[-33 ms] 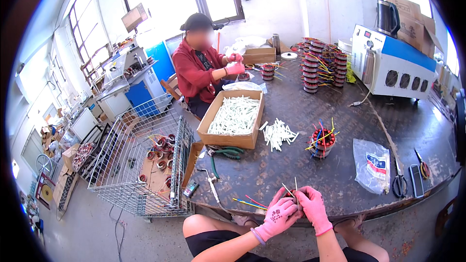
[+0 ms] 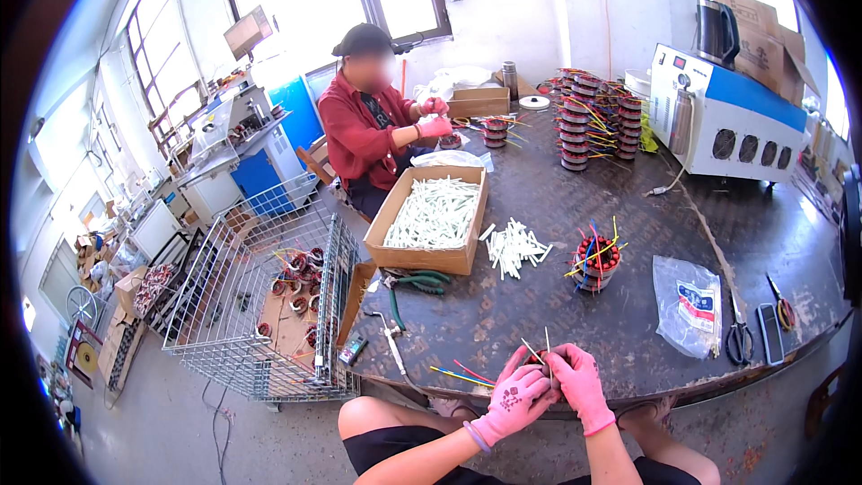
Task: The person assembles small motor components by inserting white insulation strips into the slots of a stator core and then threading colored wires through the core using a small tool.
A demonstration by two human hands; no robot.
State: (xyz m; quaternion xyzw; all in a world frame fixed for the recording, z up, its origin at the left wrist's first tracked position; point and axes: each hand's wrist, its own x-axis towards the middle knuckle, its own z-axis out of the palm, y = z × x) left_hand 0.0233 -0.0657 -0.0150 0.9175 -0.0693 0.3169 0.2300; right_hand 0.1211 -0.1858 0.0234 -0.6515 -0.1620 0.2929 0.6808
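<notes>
The fingers (image 2: 539, 375) of both pink-gloved hands are pinching 1 small dark coil (image 2: 545, 363) at the near edge of the table (image 2: 628, 242), with thin pale wires sticking up out of it. The left hand (image 2: 514, 397) is cupping the coil from below and the right hand (image 2: 579, 384) is closing over it from the other side, so both are clenched on it and touching each other. Just to the left of the hands, loose coloured wires (image 2: 462, 374) are lying on the table. Farther out, green-handled pliers (image 2: 415, 284) are sitting beside an open cardboard box (image 2: 434, 218) filled with white tubes, and more white tubes (image 2: 514, 246) are scattered next to it. Another coil (image 2: 597, 262) with coloured leads is standing near the middle, and a clear plastic bag (image 2: 688, 304) is lying to the right, with scissors (image 2: 738, 332) just beyond it. Across the table, a person in a red jacket (image 2: 368, 130) is working with pink gloves too. A wire basket (image 2: 260, 305) is standing on the floor at the left.
</notes>
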